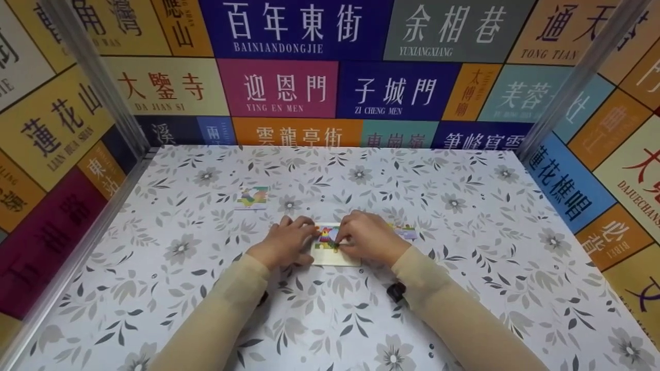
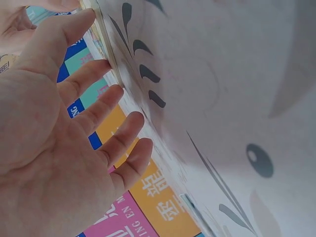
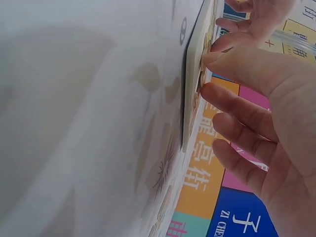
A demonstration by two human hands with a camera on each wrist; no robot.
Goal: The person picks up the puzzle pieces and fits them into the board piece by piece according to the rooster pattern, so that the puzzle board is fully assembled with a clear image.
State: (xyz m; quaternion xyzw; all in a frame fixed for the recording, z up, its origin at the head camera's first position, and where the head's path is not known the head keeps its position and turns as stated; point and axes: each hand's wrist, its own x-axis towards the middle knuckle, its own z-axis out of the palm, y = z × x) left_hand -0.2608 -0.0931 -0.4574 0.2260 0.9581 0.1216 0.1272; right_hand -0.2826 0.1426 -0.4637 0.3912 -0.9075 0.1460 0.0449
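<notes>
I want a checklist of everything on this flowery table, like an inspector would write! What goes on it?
Surface: table covered in a grey flower-print cloth.
Job's things: puzzle board with coloured pieces, between both hands.
Clutter: loose puzzle piece far left; another piece just beyond the right hand.
Hands: left hand steadies the board's left edge with straight fingers; right hand presses fingertips on a piece.
Cables: nothing seen.
Surroundings: walls of coloured Chinese place-name signs; metal corner posts.

puzzle board (image 1: 335, 252): thin card, printed, slight sheen | table cover (image 1: 464, 206): smooth floral print | corner posts (image 1: 93, 72): shiny metal
</notes>
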